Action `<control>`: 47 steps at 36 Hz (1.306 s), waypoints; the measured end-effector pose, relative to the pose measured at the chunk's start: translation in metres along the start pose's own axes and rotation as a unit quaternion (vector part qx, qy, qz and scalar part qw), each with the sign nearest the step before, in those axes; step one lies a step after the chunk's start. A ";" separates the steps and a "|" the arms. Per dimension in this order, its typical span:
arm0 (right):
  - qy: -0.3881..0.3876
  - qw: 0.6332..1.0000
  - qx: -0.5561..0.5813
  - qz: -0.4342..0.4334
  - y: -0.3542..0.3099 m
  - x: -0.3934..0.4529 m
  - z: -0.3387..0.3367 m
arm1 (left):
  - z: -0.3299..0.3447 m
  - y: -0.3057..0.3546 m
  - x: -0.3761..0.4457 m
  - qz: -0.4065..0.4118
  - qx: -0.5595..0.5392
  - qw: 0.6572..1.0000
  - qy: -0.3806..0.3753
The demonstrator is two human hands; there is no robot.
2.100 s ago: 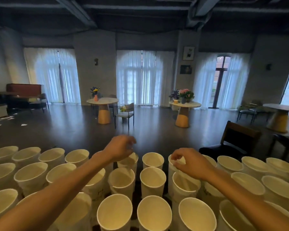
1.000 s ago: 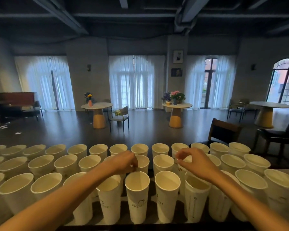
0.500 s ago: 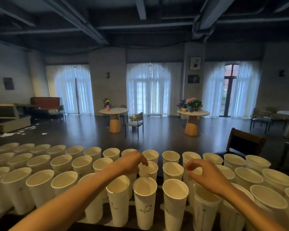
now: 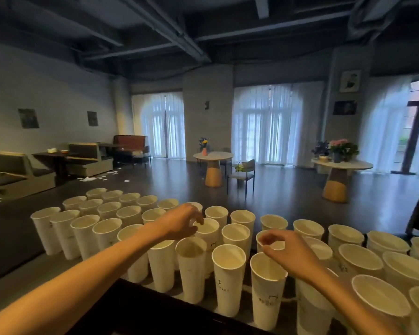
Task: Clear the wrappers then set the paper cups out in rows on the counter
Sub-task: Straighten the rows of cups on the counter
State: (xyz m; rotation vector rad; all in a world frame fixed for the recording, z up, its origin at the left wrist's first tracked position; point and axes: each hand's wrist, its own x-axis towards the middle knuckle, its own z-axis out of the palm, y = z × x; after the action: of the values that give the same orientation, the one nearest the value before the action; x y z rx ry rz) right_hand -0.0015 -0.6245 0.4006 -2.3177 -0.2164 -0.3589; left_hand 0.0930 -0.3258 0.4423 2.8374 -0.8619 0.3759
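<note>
white paper cups [image 4: 228, 274] with small dark printed marks, dark counter [image 4: 136, 308], orange-based round table [image 4: 213, 169]

we see tall white paper cups [image 4: 228, 276] standing upright in rows on the dark counter [image 4: 136, 310], spread from far left to right edge. behind them, across the floor, a round pedestal table [image 4: 213, 165] sits left of another (flowers on both) [image 4: 341, 175]. booth seats [image 4: 22, 175] line the left wall.
</note>
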 end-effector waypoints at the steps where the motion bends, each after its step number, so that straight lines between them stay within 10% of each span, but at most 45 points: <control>1: -0.001 1.000 -0.009 -0.002 -0.004 0.002 0.002 | 0.001 -0.006 -0.002 -0.001 -0.005 1.000 -0.001; 23: 0.034 0.977 -0.190 0.089 -0.057 0.042 0.075 | 0.055 -0.074 0.005 0.225 -0.088 0.970 -0.011; 47: 0.051 0.984 -0.160 0.063 -0.051 0.054 0.064 | 0.049 -0.061 0.010 0.137 -0.180 0.973 -0.036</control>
State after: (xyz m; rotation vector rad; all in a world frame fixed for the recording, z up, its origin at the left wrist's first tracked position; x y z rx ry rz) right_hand 0.0490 -0.5405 0.4095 -2.6030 0.0417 -0.4754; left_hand 0.1451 -0.2912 0.3939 2.4178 -1.2038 0.1290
